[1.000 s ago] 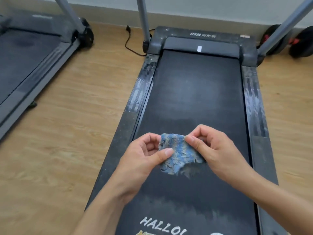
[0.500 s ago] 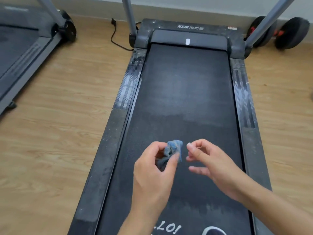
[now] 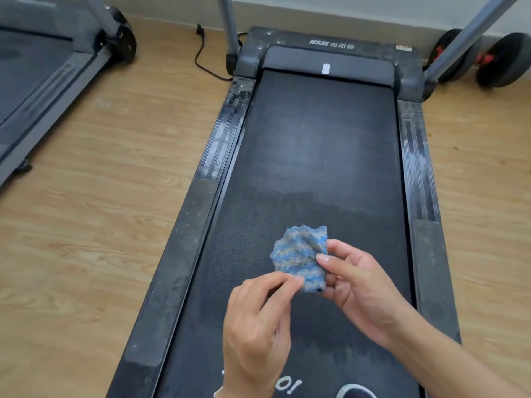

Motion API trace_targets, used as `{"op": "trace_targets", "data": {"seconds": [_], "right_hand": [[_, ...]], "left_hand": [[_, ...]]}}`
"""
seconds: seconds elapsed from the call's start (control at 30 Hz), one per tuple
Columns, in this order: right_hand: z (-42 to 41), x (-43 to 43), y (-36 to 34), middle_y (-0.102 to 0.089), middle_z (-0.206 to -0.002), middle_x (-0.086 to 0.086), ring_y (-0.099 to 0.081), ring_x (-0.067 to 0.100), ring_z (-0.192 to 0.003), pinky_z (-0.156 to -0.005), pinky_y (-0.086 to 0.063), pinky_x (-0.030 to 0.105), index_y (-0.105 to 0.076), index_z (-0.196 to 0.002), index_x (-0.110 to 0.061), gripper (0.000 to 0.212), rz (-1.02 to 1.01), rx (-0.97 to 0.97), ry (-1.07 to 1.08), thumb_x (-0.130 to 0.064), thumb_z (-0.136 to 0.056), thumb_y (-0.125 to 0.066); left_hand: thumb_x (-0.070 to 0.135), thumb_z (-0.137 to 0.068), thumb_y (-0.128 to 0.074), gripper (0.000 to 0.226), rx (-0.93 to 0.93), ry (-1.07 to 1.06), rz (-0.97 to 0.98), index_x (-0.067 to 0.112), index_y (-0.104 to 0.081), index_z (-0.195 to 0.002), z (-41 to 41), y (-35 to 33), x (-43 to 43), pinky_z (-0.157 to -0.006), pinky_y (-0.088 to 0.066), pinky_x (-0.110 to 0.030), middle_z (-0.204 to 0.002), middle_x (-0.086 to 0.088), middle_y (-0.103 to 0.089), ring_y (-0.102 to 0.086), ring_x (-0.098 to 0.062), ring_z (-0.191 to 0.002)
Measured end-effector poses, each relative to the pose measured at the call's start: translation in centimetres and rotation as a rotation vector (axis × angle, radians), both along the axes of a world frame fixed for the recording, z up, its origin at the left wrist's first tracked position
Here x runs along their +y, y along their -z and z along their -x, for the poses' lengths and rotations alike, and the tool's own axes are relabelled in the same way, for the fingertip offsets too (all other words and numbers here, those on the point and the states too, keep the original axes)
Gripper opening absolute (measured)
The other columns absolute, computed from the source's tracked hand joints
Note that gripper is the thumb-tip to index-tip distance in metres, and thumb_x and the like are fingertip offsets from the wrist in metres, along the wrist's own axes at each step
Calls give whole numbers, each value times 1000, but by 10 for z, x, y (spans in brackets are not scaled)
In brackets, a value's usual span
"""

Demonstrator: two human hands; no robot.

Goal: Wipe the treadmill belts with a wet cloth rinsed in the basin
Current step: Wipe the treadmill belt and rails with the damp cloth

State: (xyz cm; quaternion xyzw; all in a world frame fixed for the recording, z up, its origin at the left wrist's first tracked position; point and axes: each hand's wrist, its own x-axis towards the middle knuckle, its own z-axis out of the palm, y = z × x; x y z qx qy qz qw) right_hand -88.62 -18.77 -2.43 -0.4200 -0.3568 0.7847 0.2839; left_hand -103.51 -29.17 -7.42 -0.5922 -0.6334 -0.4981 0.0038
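Cloth [image 3: 300, 254] now spread open; both hands pinch it above belt [image 3: 316, 156].

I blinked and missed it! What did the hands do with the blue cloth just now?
Half a second ago the left hand alone held the blue cloth, bunched up. Now the right hand grips it again and it is spread open, the left hand pinching its lower edge. Both stay above the treadmill belt.

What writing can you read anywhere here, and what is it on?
"HSM", then characters too blurred to read: on the treadmill's front cover.
"O!": on the belt, the rest behind the left hand.
Red sticker on the cover: too small to read.
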Motion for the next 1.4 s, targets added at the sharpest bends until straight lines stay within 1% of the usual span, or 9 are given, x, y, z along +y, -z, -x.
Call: {"op": "trace_targets", "data": {"seconds": [0.2,0.3,0.4,0.67,0.87,0.97,1.17,1.27,1.4], "right_hand": [[4,-3,3,-72,-119,25,-74,31,-95,-85,-62,40,-61,-129,-2,29,6,-35,28,-6,-101,-55],[-2,-2,4,-72,-119,25,-74,32,-97,-84,-62,40,-58,-130,-1,29,-9,-40,25,-7,-103,-54],[-7,-1,7,-71,-121,25,-73,35,-102,-83,-62,38,-58,-129,-1,27,-17,-24,31,-6,-102,-54],[9,-7,21,-69,-130,19,-68,36,-120,-93,-59,44,-60,-133,-2,33,125,-3,45,-8,-101,-57],[17,4,19,-59,-130,26,-62,38,-111,-105,-47,51,-60,-132,6,74,651,315,-4,-58,-95,-62],[14,11,13,-70,-107,18,-69,30,-97,-92,-55,42,-68,-115,0,48,553,222,-83,-44,-95,-69],[11,22,16,-52,-144,35,-62,37,-117,-99,-54,45,-50,-142,7,40,264,178,-143,-2,-103,-53],[9,20,16,-56,-141,33,-59,41,-121,-106,-49,51,-51,-141,5,38,194,160,-150,-4,-104,-50],[12,13,14,-59,-139,29,-61,43,-124,-108,-48,56,-54,-140,-3,36,150,104,-114,-5,-104,-53]], "left_hand": [[-2,-82,-54,46,-361,-49,263,22,-72,-117,-2,-13,0,-87,-52,-31,-115,10,-66,-66,-20,-104],[41,-98,-62,17,-880,-140,554,27,-72,-100,-2,-28,10,-76,-51,-28,-90,10,-73,-70,-14,-85],[68,-81,-74,51,-1112,54,849,17,-75,-87,4,-30,16,-69,-48,-30,-71,1,-70,-69,-16,-69],[20,-101,-66,20,-550,-104,590,22,-61,-82,3,-46,12,-70,-47,-20,-91,6,-63,-64,-12,-79],[0,-70,-62,29,-321,384,325,16,-37,-68,4,-48,7,-91,-51,-27,-133,13,-65,-65,-14,-121],[-4,-67,-65,31,-263,508,370,13,-40,-64,4,-40,1,-109,-47,-32,-138,15,-66,-57,-13,-139],[38,-87,-74,26,-712,138,326,17,-64,-76,11,-40,0,-82,-51,-30,-88,3,-72,-70,-15,-88],[69,-79,-68,46,-1022,-70,593,27,-75,-98,20,-30,10,-92,-54,-34,-98,9,-77,-72,-10,-98],[42,-90,-79,25,-1055,28,699,18,-79,-99,13,-26,18,-91,-53,-29,-98,1,-81,-76,-14,-96]]}}
